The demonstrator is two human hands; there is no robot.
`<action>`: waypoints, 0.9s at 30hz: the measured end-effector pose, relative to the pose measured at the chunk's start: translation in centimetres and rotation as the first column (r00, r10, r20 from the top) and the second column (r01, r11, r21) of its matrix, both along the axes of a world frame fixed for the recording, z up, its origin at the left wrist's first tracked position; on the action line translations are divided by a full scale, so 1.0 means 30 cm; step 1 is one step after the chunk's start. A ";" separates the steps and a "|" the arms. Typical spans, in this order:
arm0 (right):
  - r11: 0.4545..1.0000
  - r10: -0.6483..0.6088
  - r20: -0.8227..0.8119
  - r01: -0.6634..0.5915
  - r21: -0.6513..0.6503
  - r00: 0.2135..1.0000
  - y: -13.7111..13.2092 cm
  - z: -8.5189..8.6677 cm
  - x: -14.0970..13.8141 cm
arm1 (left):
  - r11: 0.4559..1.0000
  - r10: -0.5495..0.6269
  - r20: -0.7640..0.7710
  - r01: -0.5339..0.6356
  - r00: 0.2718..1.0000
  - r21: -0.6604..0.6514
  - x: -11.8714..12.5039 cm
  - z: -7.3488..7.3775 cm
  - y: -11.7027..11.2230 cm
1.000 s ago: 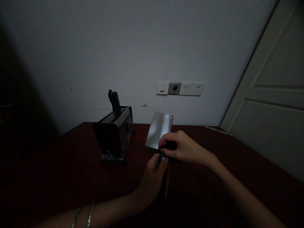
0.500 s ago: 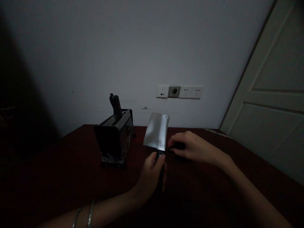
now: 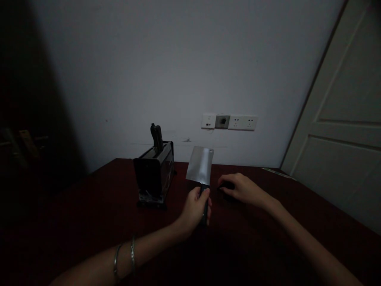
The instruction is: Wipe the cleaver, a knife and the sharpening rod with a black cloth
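My left hand [image 3: 195, 210] is closed around the black handle of a cleaver [image 3: 200, 165]. Its broad metal blade points up and away from me, with a small hole at the top right corner. To the right, my right hand [image 3: 239, 188] rests low over the table, fingers and thumb curled together. Something dark seems to be between them, but the dim light hides what it is. Left of the cleaver stands a knife block [image 3: 149, 178] with dark sides, and a pair of black-handled tools [image 3: 156, 137] stick up from its slots.
A dark red table [image 3: 184, 246] reaches back to a pale wall [image 3: 166, 71]. Sockets and a switch [image 3: 229, 122] are set in the wall. A white panelled door [image 3: 342, 135] stands at the right. Dim, blurred items fill the far left.
The whole view has shifted, so the block, cleaver and sockets sit further right and slightly lower. My left hand still grips the cleaver; my right hand keeps its curled pose.
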State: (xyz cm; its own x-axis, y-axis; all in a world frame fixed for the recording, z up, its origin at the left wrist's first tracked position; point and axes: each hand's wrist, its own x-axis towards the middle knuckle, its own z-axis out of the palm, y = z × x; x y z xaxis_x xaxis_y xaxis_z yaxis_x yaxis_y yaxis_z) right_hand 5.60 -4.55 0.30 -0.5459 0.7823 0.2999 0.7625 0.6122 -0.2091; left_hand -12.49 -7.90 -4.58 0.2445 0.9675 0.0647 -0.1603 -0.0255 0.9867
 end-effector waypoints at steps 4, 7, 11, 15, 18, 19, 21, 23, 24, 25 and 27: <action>0.995 -0.058 0.142 0.045 0.093 0.988 -0.058 -0.102 -0.030 | 1.000 -0.003 -0.008 0.003 1.000 -0.018 -0.008 0.001 -0.016; 0.987 -0.036 0.239 -0.002 0.158 0.970 -0.119 -0.171 -0.065 | 1.000 -0.007 -0.007 0.007 1.000 -0.025 -0.013 0.008 -0.034; 0.984 -0.017 0.289 -0.036 0.175 0.957 -0.203 -0.239 -0.108 | 0.999 -0.006 0.026 0.007 1.000 -0.031 -0.012 0.022 -0.056; 0.997 0.019 0.225 -0.037 0.074 0.974 -0.273 -0.249 -0.123 | 0.999 -0.016 0.033 0.017 0.999 -0.029 -0.009 0.029 -0.063; 1.000 0.022 0.062 -0.023 0.012 0.998 -0.299 -0.206 -0.119 | 0.999 -0.028 0.038 0.029 0.999 -0.027 -0.011 0.036 -0.066; 1.000 0.014 -0.021 -0.014 -0.008 1.000 -0.301 -0.187 -0.117 | 0.999 -0.033 0.041 0.034 0.999 -0.028 -0.012 0.038 -0.069; 0.998 -0.018 -0.231 0.003 -0.068 0.973 -0.294 -0.155 -0.115 | 0.999 -0.043 0.047 0.045 0.998 -0.031 -0.014 0.041 -0.076; 0.985 -0.070 -0.452 -0.010 -0.172 0.889 -0.274 -0.139 -0.115 | 0.997 -0.059 0.057 0.061 0.997 -0.037 -0.014 0.040 -0.083; 0.971 -0.109 -0.547 -0.029 -0.237 0.830 -0.260 -0.138 -0.117 | 0.996 -0.070 0.060 0.073 0.996 -0.041 -0.013 0.038 -0.087; 0.948 -0.164 -0.624 -0.053 -0.314 0.764 -0.245 -0.142 -0.120 | 0.995 -0.081 0.062 0.084 0.995 -0.047 -0.011 0.034 -0.090; 0.878 -0.300 -0.718 -0.112 -0.465 0.628 -0.213 -0.159 -0.126 | 0.993 -0.095 0.070 0.099 0.993 -0.061 -0.005 0.025 -0.095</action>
State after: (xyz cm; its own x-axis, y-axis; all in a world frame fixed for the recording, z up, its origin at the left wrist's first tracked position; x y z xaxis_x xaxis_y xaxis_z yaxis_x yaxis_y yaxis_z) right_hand 1.83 -10.95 -4.47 -0.1993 0.9627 0.1833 0.2492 0.2306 -0.9406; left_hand -12.63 -10.75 -3.84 0.3347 0.9421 0.0226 -0.2248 0.0565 0.9728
